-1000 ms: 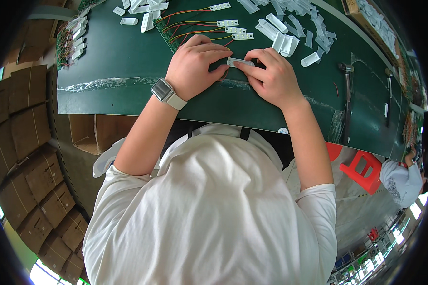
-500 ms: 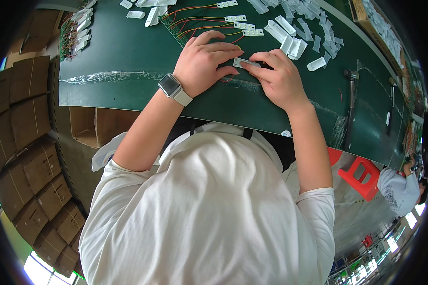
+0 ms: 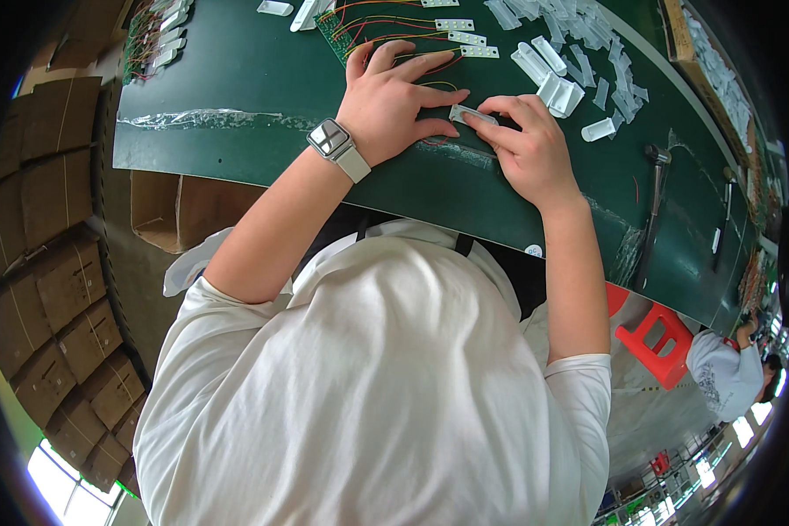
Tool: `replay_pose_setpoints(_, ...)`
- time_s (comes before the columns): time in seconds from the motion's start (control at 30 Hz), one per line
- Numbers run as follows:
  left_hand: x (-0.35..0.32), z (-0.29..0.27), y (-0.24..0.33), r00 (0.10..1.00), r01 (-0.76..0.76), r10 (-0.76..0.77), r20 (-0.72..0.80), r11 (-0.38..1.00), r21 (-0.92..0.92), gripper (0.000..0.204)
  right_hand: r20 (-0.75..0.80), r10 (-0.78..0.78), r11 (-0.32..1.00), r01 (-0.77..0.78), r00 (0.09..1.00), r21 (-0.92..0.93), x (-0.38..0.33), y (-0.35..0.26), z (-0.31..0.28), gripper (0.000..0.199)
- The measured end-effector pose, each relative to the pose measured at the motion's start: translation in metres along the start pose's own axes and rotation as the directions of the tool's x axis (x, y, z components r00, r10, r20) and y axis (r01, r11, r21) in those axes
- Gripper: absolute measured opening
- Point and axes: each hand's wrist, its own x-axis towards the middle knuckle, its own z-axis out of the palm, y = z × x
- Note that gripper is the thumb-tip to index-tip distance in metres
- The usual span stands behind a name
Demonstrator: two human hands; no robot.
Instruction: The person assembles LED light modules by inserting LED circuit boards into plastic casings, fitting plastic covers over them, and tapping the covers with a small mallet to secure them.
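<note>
A small white plastic casing (image 3: 458,113) lies at the middle of the green table, with the thumb and fingers of my right hand (image 3: 532,149) closed on it. My left hand (image 3: 384,110), with a watch (image 3: 330,138) on its wrist, is just left of the casing. Its fingers are spread, thumb and forefinger apart near the casing's left end. Beyond my left fingertips, red and yellow wires run from a green circuit board (image 3: 331,33) to several small white LED strips (image 3: 479,52). Part of the wiring is hidden under my left hand.
White casing shells (image 3: 559,95) and a heap of clear plastic pieces (image 3: 579,26) lie beyond my right hand. A hammer-like tool (image 3: 652,202) and a thinner tool (image 3: 724,215) rest at the right. Wired white parts (image 3: 168,39) sit far left. A red stool (image 3: 657,346) stands below right.
My left hand's fingers have spread wider and its fingertips have lifted apart near the casing. My right hand stays on the casing. The whole view has shifted slightly.
</note>
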Motion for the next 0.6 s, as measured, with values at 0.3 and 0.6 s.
replay_pose_setpoints(0.3,-0.0010,0.0003,0.0026,1.000,0.009,-0.008,-0.018,0.998,0.069,0.049,0.014,0.007,1.000,-0.007,1.000,0.022,0.0004,-0.0013,0.0012,0.040)
replay_pose_setpoints(0.6,-0.0047,0.0041,0.0000,0.985,-0.064,0.070,-0.160,0.997,0.041,0.042,-0.005,0.005,1.000,-0.005,1.000,0.003,0.0015,-0.0017,0.0003,0.041)
